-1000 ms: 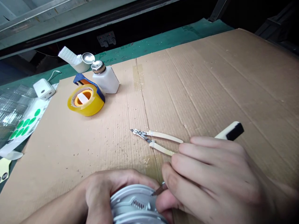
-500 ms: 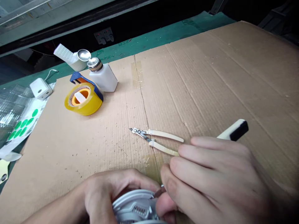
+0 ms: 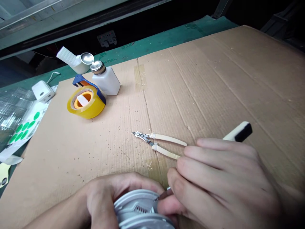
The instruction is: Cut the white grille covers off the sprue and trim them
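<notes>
Right fingers [image 3: 178, 184] pinch a metal blade [image 3: 164, 195]; left fingers [image 3: 138, 180] curl round a grey part [image 3: 130, 208].

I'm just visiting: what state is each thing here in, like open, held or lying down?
Left hand: curled around the gray part
Right hand: gripping the blade
Gray part: held
Blade: held, tip at the gray part
Nippers: lying down, handles spread
Tape roll: lying on its side
Bottle: upright, lid open
Cardboard: flat, creased, specked
</notes>
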The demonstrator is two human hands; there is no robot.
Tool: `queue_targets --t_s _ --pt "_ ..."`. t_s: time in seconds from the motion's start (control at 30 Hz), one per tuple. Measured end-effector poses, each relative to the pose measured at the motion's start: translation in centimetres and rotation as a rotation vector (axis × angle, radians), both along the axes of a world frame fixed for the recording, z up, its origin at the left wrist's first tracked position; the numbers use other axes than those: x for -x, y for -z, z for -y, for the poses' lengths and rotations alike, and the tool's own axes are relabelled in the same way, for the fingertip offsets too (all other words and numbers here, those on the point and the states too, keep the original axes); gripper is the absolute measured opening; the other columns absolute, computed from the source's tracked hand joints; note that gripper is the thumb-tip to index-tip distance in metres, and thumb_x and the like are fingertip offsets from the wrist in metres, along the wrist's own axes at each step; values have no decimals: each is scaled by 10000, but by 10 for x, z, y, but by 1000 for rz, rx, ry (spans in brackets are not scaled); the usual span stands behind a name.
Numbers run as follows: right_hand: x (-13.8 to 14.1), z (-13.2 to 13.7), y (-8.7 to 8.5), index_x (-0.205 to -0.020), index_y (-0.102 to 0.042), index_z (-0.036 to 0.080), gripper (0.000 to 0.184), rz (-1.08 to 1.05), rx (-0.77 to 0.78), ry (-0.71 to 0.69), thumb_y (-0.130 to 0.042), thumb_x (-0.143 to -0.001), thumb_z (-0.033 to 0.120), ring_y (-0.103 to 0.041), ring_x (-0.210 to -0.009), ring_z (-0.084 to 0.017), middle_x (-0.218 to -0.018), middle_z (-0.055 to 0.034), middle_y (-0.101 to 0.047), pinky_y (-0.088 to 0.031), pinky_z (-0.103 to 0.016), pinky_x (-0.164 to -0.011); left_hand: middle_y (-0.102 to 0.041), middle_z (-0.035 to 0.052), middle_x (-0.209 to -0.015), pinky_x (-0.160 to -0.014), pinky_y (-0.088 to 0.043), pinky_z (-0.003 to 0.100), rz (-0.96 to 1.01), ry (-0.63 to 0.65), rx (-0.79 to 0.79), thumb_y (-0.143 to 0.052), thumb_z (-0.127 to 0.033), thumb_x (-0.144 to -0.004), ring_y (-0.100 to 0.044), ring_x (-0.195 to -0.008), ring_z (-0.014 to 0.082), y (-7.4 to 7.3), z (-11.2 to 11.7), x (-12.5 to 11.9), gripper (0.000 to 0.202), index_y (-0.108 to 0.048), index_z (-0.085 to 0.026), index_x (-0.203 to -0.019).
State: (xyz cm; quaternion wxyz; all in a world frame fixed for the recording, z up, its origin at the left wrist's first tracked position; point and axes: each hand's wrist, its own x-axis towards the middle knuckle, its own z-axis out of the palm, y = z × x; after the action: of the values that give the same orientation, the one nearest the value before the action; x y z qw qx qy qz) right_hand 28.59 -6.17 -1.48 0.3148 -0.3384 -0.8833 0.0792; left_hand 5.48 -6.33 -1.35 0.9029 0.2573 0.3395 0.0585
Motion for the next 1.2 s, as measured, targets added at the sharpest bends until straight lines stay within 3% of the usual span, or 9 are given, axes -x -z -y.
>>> queue_targets --t_s 0.1,0.23,0.4,0.5,0.67,0.87,1.03,1.2 --pt "-2 0 2 -539 -587 184 397 13 -22 -33 -588 -933 234 -436 -505 -122 -510 25 -492 -235 -360 -489 -721 82 -1101 -1000 -476 442 -17 4 -1 -854 -506 -533 -597 -1126 354 0 -3 0 810 -630 -190 -1245" --pt "-5 1 3 -550 -565 187 403 35 -14 -35 -582 -943 272 -433 -515 -126 -531 31 -495 -227 -362 -495 -718 82 -1130 -1026 -461 429 31 56 29 -865 -602 -477 -596 -1141 352 17 3 -3 897 -638 -190 -1241" --pt "-2 3 5 -521 -533 192 422 15 1 5 -588 -931 274 -407 -504 -128 -515 38 -470 -201 -364 -499 -693 -1 -1219 -1048 -430 304 212 131 54 -835 -678 -509 -607 -1169 263 32 8 2 799 -685 -257 -1171" --pt "-1 2 6 -534 -542 196 416 17 -2 -20 -583 -937 291 -407 -505 -133 -517 37 -472 -204 -364 -491 -671 -18 -1260 -1048 -425 289 227 141 70 -813 -672 -566 -592 -1196 251 29 3 2 754 -673 -271 -1190" --pt "-2 0 5 -513 -516 196 428 38 -14 -32 -589 -926 280 -402 -502 -131 -516 33 -471 -208 -364 -484 -642 26 -1306 -1084 -382 336 157 293 79 -897 -547 -496 -541 -1240 317 15 -9 -5 813 -667 -245 -1215" --pt "-2 3 5 -508 -516 193 383 26 -2 -32 -608 -879 199 -414 -504 -123 -511 35 -472 -213 -363 -496 -608 61 -1343 -1023 -408 278 130 372 79 -888 -535 -476 -559 -1179 300 11 -16 -8 844 -659 -197 -1215" --pt "-3 3 7 -514 -533 191 365 31 17 -55 -607 -871 170 -429 -505 -123 -516 36 -484 -228 -364 -496 -670 6 -1202 -929 -425 204 97 358 107 -903 -440 -451 -573 -1008 204 12 -17 -10 738 -696 -211 -1121" --pt "0 2 6 -512 -541 192 392 11 29 -45 -602 -899 185 -430 -503 -122 -509 38 -487 -229 -367 -497 -676 -56 -883 -717 -456 118 166 231 214 -903 -188 -264 -499 -757 117 24 -10 -15 649 -753 -212 -895"
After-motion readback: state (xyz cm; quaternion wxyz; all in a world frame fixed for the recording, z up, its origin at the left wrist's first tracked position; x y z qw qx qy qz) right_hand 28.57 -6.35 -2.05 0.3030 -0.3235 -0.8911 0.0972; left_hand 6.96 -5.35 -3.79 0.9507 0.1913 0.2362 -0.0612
